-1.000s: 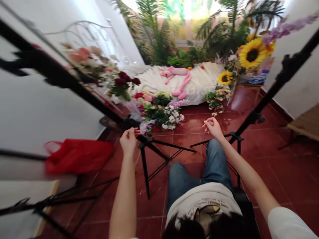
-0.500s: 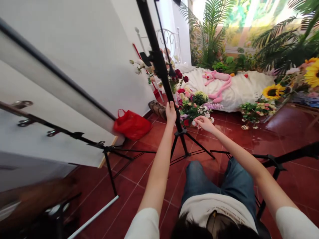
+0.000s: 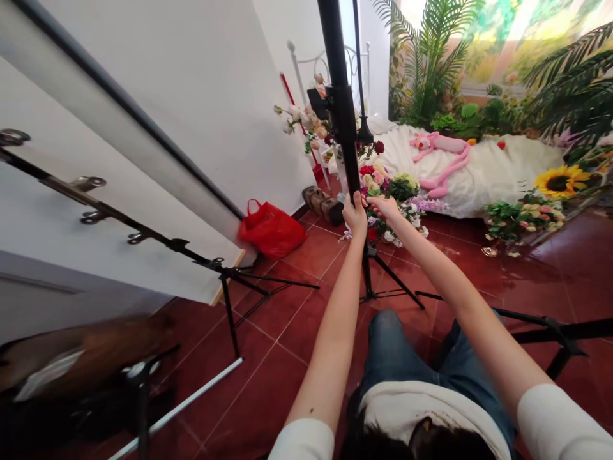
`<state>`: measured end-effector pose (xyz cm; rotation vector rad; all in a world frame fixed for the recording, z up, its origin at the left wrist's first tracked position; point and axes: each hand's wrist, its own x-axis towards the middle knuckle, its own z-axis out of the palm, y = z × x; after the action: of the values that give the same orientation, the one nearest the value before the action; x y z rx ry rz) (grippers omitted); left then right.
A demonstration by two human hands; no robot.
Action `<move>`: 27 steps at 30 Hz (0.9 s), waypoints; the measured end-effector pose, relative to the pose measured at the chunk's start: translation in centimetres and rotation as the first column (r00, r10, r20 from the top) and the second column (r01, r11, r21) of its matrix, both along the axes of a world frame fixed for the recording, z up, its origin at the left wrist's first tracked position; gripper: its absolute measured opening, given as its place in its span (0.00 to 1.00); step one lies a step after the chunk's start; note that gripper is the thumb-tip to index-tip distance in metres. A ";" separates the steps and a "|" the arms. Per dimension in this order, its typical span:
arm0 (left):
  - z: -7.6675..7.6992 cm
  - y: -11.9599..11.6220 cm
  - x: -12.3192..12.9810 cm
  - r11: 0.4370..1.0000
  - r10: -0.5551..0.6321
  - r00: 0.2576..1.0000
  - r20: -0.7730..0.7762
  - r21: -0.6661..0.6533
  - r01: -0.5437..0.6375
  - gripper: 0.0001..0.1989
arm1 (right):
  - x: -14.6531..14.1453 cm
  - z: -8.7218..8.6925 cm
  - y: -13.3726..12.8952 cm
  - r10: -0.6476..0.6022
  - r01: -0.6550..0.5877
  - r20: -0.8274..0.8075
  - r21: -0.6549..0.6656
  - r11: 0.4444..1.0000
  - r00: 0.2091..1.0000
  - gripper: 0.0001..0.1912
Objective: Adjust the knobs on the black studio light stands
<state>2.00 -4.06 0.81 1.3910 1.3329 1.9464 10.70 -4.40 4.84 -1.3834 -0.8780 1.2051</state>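
A black light stand (image 3: 345, 115) rises in front of me on its tripod legs. My left hand (image 3: 355, 217) is wrapped round its lower pole, fingers closed. Just right of the pole, my right hand (image 3: 385, 209) has its fingers bent together in a pinch, fingertips close to the pole at the left hand's height. What they hold, if anything, is too small to make out. Above both hands sits a clamp collar with a black knob (image 3: 318, 104). A black power plug (image 3: 365, 132) dangles on its cord beside the pole.
A red bag (image 3: 272, 231) and brown shoes (image 3: 323, 204) lie by the wall. Artificial flowers (image 3: 378, 182) and a draped white cloth (image 3: 507, 172) with a pink plush toy (image 3: 450, 144) are beyond. Other stand legs (image 3: 234, 319) spread at left; another stand (image 3: 565, 332) is at right.
My right hand has moved in toward the pole, beside my left hand. The stand appears more upright and further right in view. The left hand keeps its hold.
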 end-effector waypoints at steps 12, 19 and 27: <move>-0.2 0.4 0.1 0.999 0.036 0.999 0.005 0.024 -0.036 0.29 | 1.9 -3.8 -0.1 0.350 -0.294 -0.323 0.211 0.932 0.879 0.22; -0.1 0.2 0.3 0.998 0.066 0.998 -0.007 0.017 -0.066 0.27 | 3.8 0.2 1.4 0.387 -0.542 0.534 0.168 0.823 0.752 0.28; 0.0 0.3 0.4 0.997 0.072 0.997 -0.007 0.003 -0.072 0.27 | 2.3 4.7 -0.8 0.081 -0.597 0.996 -0.084 0.798 -0.031 0.24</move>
<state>2.39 -3.72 0.79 1.3708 1.4024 1.9921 13.01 -5.20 9.57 -1.5827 -2.5063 0.0338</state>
